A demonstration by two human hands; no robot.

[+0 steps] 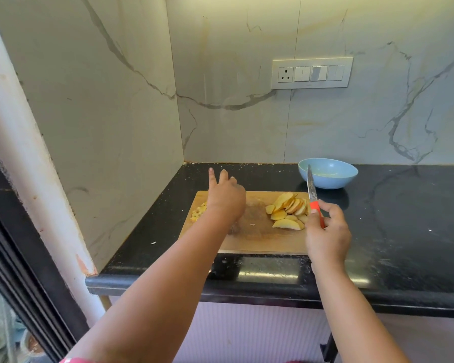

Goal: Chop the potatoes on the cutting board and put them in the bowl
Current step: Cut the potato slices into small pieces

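Potato slices (288, 210) are fanned at the right end of the cutting board (257, 237) at frame centre, below-left of the bowl (328, 176), while a knife (312, 191) is gripped upright, tip toward the frame's top, by the right hand (326, 234), and the left hand (226, 197) is held loose-fingered beside small diced pieces (198, 212).

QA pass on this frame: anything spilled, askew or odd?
Minor only. One pale scrap lies on the black counter, off the cutting board to its left. The knife in the right hand points up, blade off the board. The bowl holds no potato pieces.
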